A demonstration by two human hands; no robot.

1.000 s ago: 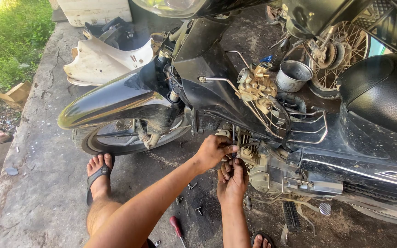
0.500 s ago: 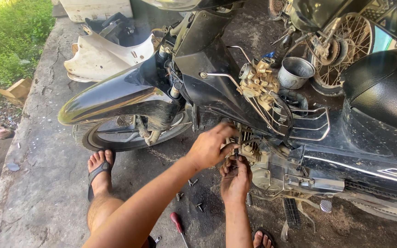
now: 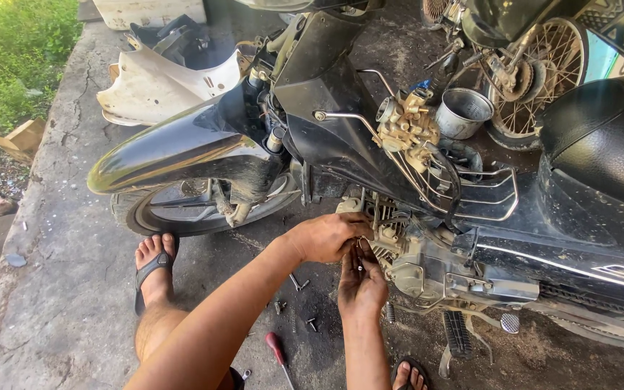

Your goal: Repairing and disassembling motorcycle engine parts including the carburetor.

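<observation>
Moved: both hands have shifted slightly right along the engine (image 3: 427, 263) since the earlier frame; the view has swung a little.
Left hand (image 3: 328, 237): curled knuckles-up against the engine fins, fingertips hidden.
Right hand (image 3: 361, 283): palm up beneath it, fingers pinching a small part (image 3: 360, 250) too tiny to identify.
Hard to see: where the hands meet is dark with grease.
Floor: loose bolts (image 3: 299, 283), red screwdriver (image 3: 278, 354) partly cut off.
Above: carburettor (image 3: 407, 130), metal cup (image 3: 463, 113).

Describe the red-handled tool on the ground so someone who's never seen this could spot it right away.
Start at the black motorbike and drop to the concrete below its engine. Past the scattered bolts, between the person's forearms, lies the screwdriver: the only red thing there.
</observation>
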